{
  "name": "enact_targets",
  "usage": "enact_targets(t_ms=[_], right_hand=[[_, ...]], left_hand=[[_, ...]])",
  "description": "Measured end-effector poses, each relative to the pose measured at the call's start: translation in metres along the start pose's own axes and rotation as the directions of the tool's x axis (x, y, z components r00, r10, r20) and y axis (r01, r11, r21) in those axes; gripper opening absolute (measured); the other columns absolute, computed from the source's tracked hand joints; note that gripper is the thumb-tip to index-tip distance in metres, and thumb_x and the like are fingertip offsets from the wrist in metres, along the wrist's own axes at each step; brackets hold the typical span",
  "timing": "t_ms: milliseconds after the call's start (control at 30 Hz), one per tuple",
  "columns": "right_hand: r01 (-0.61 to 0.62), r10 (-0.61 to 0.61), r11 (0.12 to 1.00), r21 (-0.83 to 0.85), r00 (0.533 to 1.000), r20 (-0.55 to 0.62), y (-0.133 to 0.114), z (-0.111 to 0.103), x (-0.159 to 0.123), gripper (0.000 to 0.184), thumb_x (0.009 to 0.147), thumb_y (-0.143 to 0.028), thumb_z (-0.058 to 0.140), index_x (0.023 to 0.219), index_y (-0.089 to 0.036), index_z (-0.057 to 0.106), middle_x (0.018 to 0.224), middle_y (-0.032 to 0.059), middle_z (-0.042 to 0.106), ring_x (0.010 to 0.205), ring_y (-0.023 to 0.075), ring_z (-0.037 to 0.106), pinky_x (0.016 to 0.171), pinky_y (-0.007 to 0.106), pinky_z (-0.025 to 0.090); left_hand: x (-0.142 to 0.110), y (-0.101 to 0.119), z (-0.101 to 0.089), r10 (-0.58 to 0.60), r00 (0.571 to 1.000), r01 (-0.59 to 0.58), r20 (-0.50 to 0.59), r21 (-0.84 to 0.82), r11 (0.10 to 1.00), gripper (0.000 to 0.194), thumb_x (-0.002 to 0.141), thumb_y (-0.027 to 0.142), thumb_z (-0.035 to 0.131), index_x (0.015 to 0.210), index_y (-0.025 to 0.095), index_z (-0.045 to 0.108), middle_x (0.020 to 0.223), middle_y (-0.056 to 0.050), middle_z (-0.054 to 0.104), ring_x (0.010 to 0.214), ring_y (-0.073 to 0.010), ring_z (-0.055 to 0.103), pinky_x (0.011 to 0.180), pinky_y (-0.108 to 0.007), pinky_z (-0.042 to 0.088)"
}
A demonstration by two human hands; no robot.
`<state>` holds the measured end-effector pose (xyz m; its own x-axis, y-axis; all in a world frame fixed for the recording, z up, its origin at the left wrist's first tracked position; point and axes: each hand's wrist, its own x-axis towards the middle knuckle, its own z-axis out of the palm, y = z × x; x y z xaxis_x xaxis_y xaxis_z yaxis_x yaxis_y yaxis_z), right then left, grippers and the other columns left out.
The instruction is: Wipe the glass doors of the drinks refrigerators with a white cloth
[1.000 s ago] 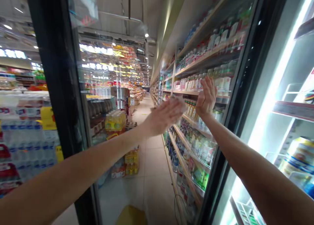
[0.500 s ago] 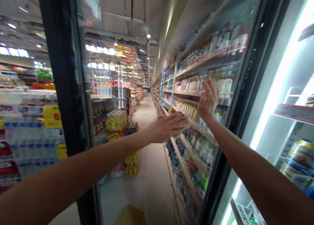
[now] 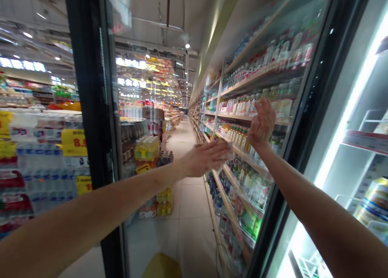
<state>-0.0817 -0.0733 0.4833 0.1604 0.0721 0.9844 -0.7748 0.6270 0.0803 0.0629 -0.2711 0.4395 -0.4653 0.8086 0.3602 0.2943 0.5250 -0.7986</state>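
Observation:
A glass cooler door (image 3: pixel 188 237) with a dark frame stands in front of me, swung open. My left hand (image 3: pixel 206 158) reaches across to the middle of the pane, its fingers long and pressed together. Something pale and thin, blurred, shows under its fingertips; I cannot make out what it is. My right hand (image 3: pixel 262 124) is raised nearer the hinge side, at or close to the glass, with its fingers apart and slightly bent. It holds nothing that I can see. Shelves of bottles (image 3: pixel 239 136) show through or in the glass behind both hands.
At the right is the lit cooler interior (image 3: pixel 342 156) with wire racks and cans (image 3: pixel 374 201). Stacked water packs (image 3: pixel 45 177) with yellow price signs (image 3: pixel 74 142) stand at the left, beyond the dark door frame (image 3: pixel 91 88). A tiled aisle (image 3: pixel 182 140) runs away ahead.
The view has turned slightly left, so the door and stacks sit further right. My left hand stays near the same spot on the pane; my right hand stays raised, its fingers a little more bent.

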Motion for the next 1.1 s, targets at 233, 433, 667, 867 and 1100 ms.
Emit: enact_targets(t_ms=[233,433,667,867,1100], right_hand=[[0.019,-0.019,1.0,0.011,1.0,-0.009,0.0,0.0,0.0,0.045,0.088,-0.029,0.027,0.125,-0.019,0.05,0.138,0.009,0.046,0.133,0.0208,0.034,0.107,0.049,0.027],[0.006,-0.006,1.0,-0.004,1.0,-0.01,0.0,0.0,0.0,0.045,0.087,-0.03,0.028,0.126,-0.02,0.049,0.138,0.008,0.045,0.133,0.0208,0.034,0.108,0.049,0.027],[0.025,-0.025,0.999,-0.026,0.999,-0.024,-0.002,0.0,0.001,0.044,0.087,-0.03,0.029,0.123,-0.019,0.051,0.136,0.0087,0.048,0.132,0.0207,0.036,0.107,0.048,0.029],[0.005,-0.006,1.0,-0.029,1.0,-0.006,-0.004,0.0,0.001,0.045,0.087,-0.03,0.028,0.125,-0.02,0.05,0.138,0.0086,0.046,0.133,0.0201,0.035,0.108,0.046,0.027],[0.007,-0.006,0.999,-0.033,1.0,0.006,-0.004,0.001,0.0,0.045,0.086,-0.028,0.031,0.125,-0.018,0.05,0.138,0.0081,0.046,0.133,0.0207,0.035,0.108,0.049,0.027]], left_hand=[[-0.01,-0.081,-0.059,-0.449,0.874,0.471,-0.184,0.101,0.876,0.051,0.089,0.029,0.044,0.137,0.017,0.032,0.15,-0.009,0.022,0.14,-0.0258,0.014,0.113,-0.048,0.015],[-0.025,-0.039,-0.036,-0.194,0.981,0.192,0.024,0.07,0.979,0.048,0.089,0.027,0.041,0.136,0.022,0.035,0.149,-0.003,0.026,0.14,-0.023,0.011,0.115,-0.044,0.016],[-0.067,-0.074,-0.056,-0.385,0.916,0.399,-0.118,0.148,0.905,0.051,0.086,0.029,0.045,0.136,0.022,0.035,0.151,-0.005,0.022,0.139,-0.0227,0.016,0.113,-0.046,0.018],[-0.1,-0.062,-0.048,-0.429,0.87,0.469,-0.242,0.145,0.871,0.05,0.086,0.027,0.044,0.134,0.024,0.037,0.151,-0.003,0.021,0.14,-0.0237,0.012,0.113,-0.045,0.02],[-0.122,-0.067,-0.052,-0.387,0.905,0.408,-0.177,0.1,0.907,0.049,0.088,0.029,0.042,0.135,0.028,0.031,0.152,0.004,0.017,0.141,-0.0195,0.011,0.116,-0.043,0.017]])
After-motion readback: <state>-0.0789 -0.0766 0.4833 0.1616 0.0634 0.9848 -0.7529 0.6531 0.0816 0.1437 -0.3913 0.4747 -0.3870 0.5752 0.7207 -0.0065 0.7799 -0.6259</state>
